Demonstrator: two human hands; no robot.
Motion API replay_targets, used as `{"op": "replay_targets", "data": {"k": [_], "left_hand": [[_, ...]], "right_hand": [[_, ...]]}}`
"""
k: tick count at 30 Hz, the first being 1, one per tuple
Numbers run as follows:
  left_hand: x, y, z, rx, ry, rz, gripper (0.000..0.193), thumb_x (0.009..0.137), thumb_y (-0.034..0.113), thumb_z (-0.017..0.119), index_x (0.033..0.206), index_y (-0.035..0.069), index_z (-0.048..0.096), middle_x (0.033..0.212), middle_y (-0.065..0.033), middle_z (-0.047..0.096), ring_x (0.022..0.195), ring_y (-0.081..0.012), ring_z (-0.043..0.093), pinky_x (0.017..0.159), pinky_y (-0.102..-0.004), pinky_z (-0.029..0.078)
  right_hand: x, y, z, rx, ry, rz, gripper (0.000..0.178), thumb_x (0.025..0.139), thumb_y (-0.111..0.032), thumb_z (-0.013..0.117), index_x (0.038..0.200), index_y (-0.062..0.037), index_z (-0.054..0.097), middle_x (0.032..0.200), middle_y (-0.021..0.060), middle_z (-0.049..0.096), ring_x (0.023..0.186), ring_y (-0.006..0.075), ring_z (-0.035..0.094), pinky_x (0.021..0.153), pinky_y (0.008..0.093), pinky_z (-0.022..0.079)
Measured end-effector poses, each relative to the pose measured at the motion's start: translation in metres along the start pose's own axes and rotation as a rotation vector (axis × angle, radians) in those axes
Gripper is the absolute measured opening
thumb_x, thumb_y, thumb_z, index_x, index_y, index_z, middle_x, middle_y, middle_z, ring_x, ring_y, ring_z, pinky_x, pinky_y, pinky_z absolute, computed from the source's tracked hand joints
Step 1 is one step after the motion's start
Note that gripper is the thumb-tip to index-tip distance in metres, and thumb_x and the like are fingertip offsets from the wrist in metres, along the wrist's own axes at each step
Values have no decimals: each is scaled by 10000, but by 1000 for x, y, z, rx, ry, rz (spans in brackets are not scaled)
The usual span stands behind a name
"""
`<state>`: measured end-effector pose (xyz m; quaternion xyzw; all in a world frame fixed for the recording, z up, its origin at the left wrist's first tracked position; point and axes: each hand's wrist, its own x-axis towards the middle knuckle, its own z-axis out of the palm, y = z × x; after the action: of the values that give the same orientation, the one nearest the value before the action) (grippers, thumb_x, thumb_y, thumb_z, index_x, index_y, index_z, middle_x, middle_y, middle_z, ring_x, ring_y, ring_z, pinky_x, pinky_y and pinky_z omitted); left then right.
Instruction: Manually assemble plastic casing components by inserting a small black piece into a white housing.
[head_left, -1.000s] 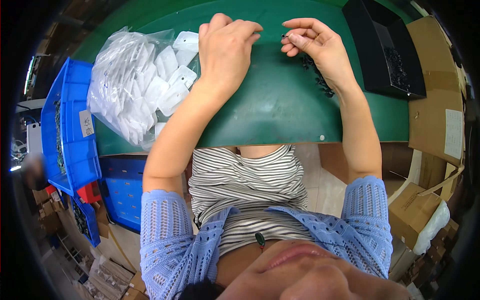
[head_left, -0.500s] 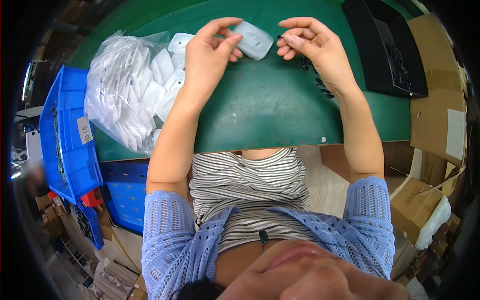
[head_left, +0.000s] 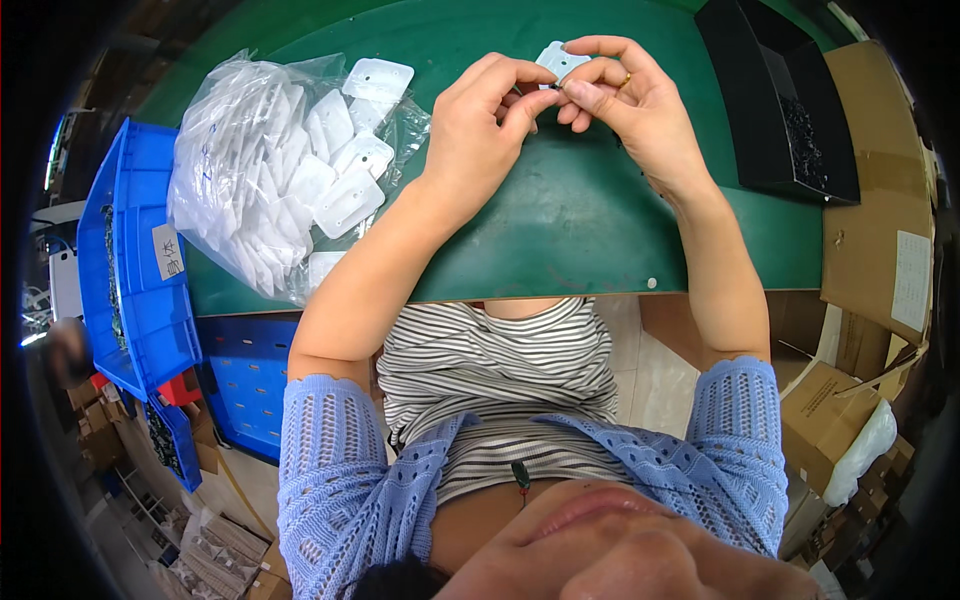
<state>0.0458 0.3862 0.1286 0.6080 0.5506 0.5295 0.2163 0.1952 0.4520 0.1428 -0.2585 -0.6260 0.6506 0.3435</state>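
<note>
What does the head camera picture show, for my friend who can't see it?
A person's left hand and right hand meet above a green table, holding a pale plate and a tiny black part. A clear bag of white plates lies at left; a black box holding small dark pieces sits at right.

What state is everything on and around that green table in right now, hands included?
left hand: closed on the pale plate
right hand: pinching the small black part
pale plate: held up, partly hidden by fingers
small black part: at the fingertips, against or near the plate; contact unclear
clear bag: open, pale plates spilling out
black tray: open-topped, small black parts inside
blue bin: open-topped, contents partly visible
</note>
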Motion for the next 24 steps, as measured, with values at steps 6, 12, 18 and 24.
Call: {"op": "replay_targets", "data": {"k": [6, 12, 18, 24], "left_hand": [[-1, 1, 1, -5, 36, -6, 53, 784, 17, 603, 834, -1, 595, 759, -52, 562, 567, -102, 545, 491, -207, 433], [5, -3, 1, 101, 30, 156, 103, 783, 58, 613, 872, 6, 601, 813, -81, 580, 668, -161, 561, 578, -254, 453], [32, -34, 13, 831, 51, 219, 359, 749, 261, 671, 961, -21, 602, 1054, -139, 552, 1024, -292, 474, 843, -361, 404], [38, -25, 16, 912, -220, 148, 386, 726, 218, 675, 1023, -9, 575, 1036, -163, 536, 1028, -325, 467, 851, -373, 400]], "right_hand": [[1, 8, -1, -95, 36, -60, 119, 840, -74, 564, 905, 27, 569, 769, 53, 586, 660, 87, 555, 572, 204, 454], [-2, 2, -8, -131, 31, 81, 148, 829, -121, 590, 886, 15, 581, 735, 29, 586, 617, 64, 528, 529, 189, 432], [9, 6, -26, -197, 287, -12, 158, 833, -150, 597, 899, -7, 597, 724, 0, 563, 611, 39, 496, 539, 163, 394], [10, 9, -28, -206, 308, -45, 159, 831, -173, 605, 872, -19, 594, 709, -14, 555, 605, 29, 488, 526, 163, 385]]}}
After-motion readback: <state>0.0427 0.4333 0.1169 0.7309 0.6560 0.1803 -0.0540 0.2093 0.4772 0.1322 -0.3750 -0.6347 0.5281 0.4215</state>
